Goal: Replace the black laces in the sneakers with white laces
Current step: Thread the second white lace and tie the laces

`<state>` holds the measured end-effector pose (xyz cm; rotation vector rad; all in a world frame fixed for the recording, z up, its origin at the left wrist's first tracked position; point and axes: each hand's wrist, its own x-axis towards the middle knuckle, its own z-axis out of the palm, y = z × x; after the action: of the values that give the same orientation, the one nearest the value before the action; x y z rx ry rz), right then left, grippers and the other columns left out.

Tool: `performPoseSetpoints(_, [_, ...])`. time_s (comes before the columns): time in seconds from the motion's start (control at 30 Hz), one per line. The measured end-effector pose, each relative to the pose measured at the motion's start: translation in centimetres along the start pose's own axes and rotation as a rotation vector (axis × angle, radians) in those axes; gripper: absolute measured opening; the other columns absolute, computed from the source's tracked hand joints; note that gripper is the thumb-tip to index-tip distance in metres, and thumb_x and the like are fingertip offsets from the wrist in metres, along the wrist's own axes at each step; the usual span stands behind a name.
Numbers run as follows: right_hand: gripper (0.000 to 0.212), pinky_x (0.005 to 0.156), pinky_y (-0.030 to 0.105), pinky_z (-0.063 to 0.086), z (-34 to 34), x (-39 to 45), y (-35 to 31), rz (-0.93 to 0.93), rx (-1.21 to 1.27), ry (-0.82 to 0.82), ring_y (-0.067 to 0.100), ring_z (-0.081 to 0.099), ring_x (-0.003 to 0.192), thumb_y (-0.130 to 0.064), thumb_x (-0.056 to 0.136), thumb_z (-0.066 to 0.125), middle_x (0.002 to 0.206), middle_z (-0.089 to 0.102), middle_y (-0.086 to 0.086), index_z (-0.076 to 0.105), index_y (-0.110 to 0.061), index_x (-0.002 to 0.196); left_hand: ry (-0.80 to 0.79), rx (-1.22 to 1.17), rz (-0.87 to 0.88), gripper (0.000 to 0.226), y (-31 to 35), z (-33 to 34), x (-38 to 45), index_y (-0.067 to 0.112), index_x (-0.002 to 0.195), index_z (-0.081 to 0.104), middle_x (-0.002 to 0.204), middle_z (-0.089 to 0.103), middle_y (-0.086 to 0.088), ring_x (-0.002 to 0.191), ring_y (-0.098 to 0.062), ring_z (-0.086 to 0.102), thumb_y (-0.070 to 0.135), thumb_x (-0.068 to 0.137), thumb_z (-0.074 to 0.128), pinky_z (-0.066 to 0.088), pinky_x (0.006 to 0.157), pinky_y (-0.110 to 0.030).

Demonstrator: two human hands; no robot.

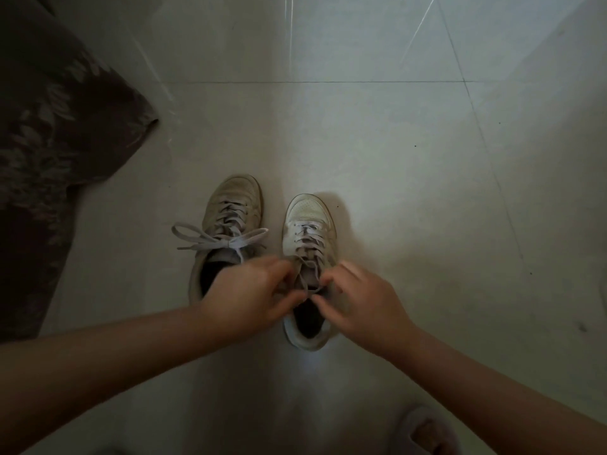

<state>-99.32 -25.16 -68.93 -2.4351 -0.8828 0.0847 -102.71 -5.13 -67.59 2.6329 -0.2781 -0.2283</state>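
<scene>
Two sneakers stand side by side on the tiled floor [394,142], toes pointing away from me, and my judgement is that I am tying the last bow, so the job looks nearly done. Going from the left: the left sneaker [230,205] is already laced in white and its bow [226,241] lies spread wide across the tongue, loops flat and ends trailing, which I mean to match. My left hand [249,297] reaches over that shoe's heel opening and pinches one strand of the lace [307,284] at the top of the right sneaker [308,231]; my fingers are curled round it. To do this well I should keep both strands taut and even, seat the crossing low against the top eyelets, and pull the loops out sideways rather than upward so the knot sits flat. The right sneaker is paler, with a perforated toe cap and white lacing crossed neatly up the front; its dark inside shows below my fingers. My right hand [364,300] pinches the other strand just beside the left, thumb and forefinger closed on it. No black lace is in view. The light is dim, so I cannot tell whether the knot is formed yet.
</scene>
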Motion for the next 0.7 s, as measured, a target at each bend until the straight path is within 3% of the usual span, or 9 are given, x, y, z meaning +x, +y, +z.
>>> performPoseSetpoints(0.1, [0.026, 0.056, 0.016, 0.035, 0.4, -0.6, -0.9, 0.122, 0.07, 0.012, 0.005, 0.046, 0.062, -0.038, 0.08, 0.057, 0.072, 0.048, -0.014, 0.046, -0.028, 0.101, -0.073, 0.123, -0.067, 0.035, 0.2, 1.6, -0.5, 0.021, 0.099, 0.055, 0.095, 0.058, 0.003, 0.088, -0.018, 0.06, 0.052, 0.083, 0.055, 0.039, 0.062, -0.026])
performPoseSetpoints(0.17, [0.028, 0.052, 0.017, 0.036, 0.2, -0.9, -1.0, 0.308, 0.21, 0.037, 0.006, 0.047, 0.058, -0.038, 0.082, 0.059, 0.066, 0.045, -0.012, 0.038, -0.034, 0.099, -0.056, 0.132, 0.01, 0.027, 0.0, 1.7, -0.3, 0.018, 0.087, 0.058, 0.084, 0.057, -0.001, 0.075, -0.022, 0.062, 0.042, 0.082, 0.048, 0.043, 0.054, -0.027])
performPoseSetpoints(0.23, [0.02, 0.051, 0.018, 0.036, 0.0, -1.0, -0.6, 0.361, 0.239, 0.03, 0.007, 0.048, 0.055, -0.038, 0.084, 0.06, 0.061, 0.046, -0.01, 0.042, -0.03, 0.087, -0.032, 0.049, 0.079, 0.025, -0.3, 1.5, 0.0, 0.017, 0.073, 0.056, 0.077, 0.055, -0.002, 0.068, -0.022, 0.059, 0.037, 0.078, 0.043, 0.046, 0.052, -0.028])
performPoseSetpoints(0.33, [0.033, 0.051, 0.019, 0.039, 0.3, -0.8, -0.9, 0.448, 0.272, -0.263, 0.005, 0.054, 0.051, -0.047, 0.091, 0.053, 0.057, 0.057, -0.008, 0.058, -0.018, 0.076, -0.1, -0.143, 0.065, 0.021, 0.0, 1.3, 0.1, 0.023, 0.072, 0.043, 0.082, 0.047, 0.001, 0.072, -0.021, 0.055, 0.037, 0.087, 0.04, 0.044, 0.061, -0.031])
performPoseSetpoints(0.4, [0.042, 0.052, 0.022, 0.046, 0.3, 0.0, -2.2, 0.667, 0.548, -0.416, 0.01, 0.064, 0.053, -0.047, 0.094, 0.047, 0.066, 0.069, -0.002, 0.064, -0.011, 0.08, -0.122, -0.197, 0.058, 0.02, 0.2, 1.8, -0.2, 0.023, 0.078, 0.041, 0.085, 0.039, 0.005, 0.076, -0.02, 0.053, 0.036, 0.093, 0.041, 0.04, 0.067, -0.03])
performPoseSetpoints(0.5, [0.034, 0.058, 0.026, 0.052, 0.2, 1.5, -3.2, 0.866, 0.759, -0.377, 0.015, 0.066, 0.061, -0.04, 0.094, 0.05, 0.07, 0.069, 0.002, 0.065, -0.014, 0.079, -0.169, -0.223, 0.089, 0.041, 1.4, 1.8, -0.7, 0.017, 0.096, 0.054, 0.093, 0.044, 0.005, 0.08, -0.017, 0.052, 0.048, 0.089, 0.028, 0.041, 0.071, -0.03])
performPoseSetpoints(0.57, [0.024, 0.06, 0.021, 0.053, 0.2, 2.1, -3.3, 0.966, 0.899, -0.325, 0.013, 0.063, 0.065, -0.025, 0.096, 0.052, 0.075, 0.065, 0.005, 0.065, -0.014, 0.079, -0.174, -0.321, 0.094, 0.04, 1.8, 1.5, -0.6, 0.018, 0.104, 0.055, 0.094, 0.044, 0.006, 0.08, -0.014, 0.052, 0.046, 0.09, 0.031, 0.044, 0.072, -0.03])
performPoseSetpoints(0.63, [0.021, 0.064, 0.019, 0.054, 0.1, 2.3, -3.4, 1.003, 0.992, -0.282, 0.012, 0.064, 0.072, -0.014, 0.096, 0.05, 0.082, 0.066, 0.007, 0.066, -0.014, 0.083, -0.163, -0.367, 0.079, 0.033, 1.8, 1.3, -0.2, 0.022, 0.102, 0.056, 0.087, 0.048, 0.009, 0.075, -0.012, 0.054, 0.045, 0.09, 0.036, 0.047, 0.069, -0.032])
performPoseSetpoints(0.7, [0.02, 0.071, 0.02, 0.055, 0.3, 2.3, -3.3, 0.963, 0.939, -0.262, 0.015, 0.065, 0.083, -0.016, 0.097, 0.05, 0.09, 0.067, 0.008, 0.066, -0.016, 0.084, -0.089, -0.381, -0.053, 0.026, 1.3, 1.2, 0.1, 0.02, 0.089, 0.056, 0.074, 0.058, 0.006, 0.067, -0.015, 0.058, 0.043, 0.091, 0.043, 0.048, 0.064, -0.034])
